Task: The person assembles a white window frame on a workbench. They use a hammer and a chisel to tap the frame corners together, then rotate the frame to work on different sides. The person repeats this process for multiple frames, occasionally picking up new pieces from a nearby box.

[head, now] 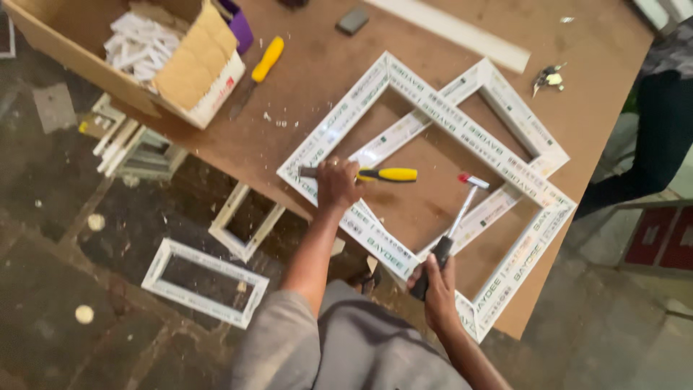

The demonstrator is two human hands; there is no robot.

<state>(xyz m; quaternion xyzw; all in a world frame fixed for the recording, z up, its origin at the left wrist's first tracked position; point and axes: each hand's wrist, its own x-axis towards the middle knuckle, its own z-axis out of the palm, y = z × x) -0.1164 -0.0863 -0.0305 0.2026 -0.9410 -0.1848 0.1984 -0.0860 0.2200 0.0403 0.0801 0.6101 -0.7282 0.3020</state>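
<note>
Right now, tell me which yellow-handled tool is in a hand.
The chisel gripped by the left hand over the white frame; the other one lies untouched beside the cardboard box.

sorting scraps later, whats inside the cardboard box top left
The cardboard box holds a heap of short white profile offcuts. Its folded flap covers the right part, so whatever lies beneath the heap or flap cannot be seen.

Two frames lie on the table [303,79], the large frame [433,115] partly on the small frame [516,119]. A cardboard box [195,72] stands far left; a chisel [258,72] lies right of it.
</note>
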